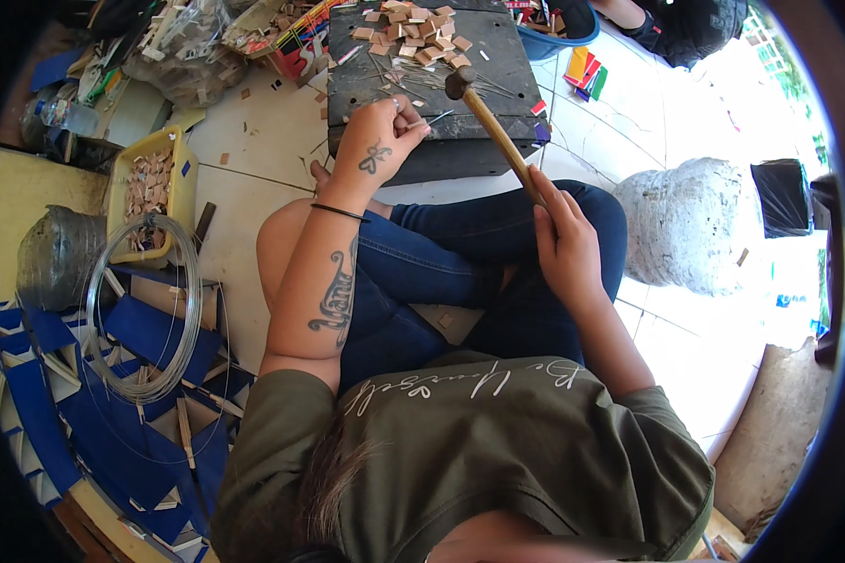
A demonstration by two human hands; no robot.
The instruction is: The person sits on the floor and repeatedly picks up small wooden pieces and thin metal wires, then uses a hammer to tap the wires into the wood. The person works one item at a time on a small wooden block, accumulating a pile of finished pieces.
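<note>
My left hand (pixel 377 131) is closed in a pinch over the near edge of a dark work block (pixel 460 161). A short thin metal wire (pixel 441 118) sticks out to the right from its fingertips. My right hand (pixel 567 239) is wrapped round the wooden handle of a hammer (pixel 499 133), above my right knee. The hammer's head is raised over the right part of the block. On the block's far side lies a heap of small square wooden pieces (pixel 421 36). Several cut lengths of wire (pixel 399 77) are scattered between the heap and my left hand.
At left stand a yellow basket (pixel 115 199) of wooden pieces and a wire coil (pixel 195 328) resting on blue panels (pixel 150 333). A plastic-wrapped bundle (pixel 676 225) is at right. Behind the block are a blue basin (pixel 577 42), coloured strips (pixel 584 73) and another person's dark clothing (pixel 699 33).
</note>
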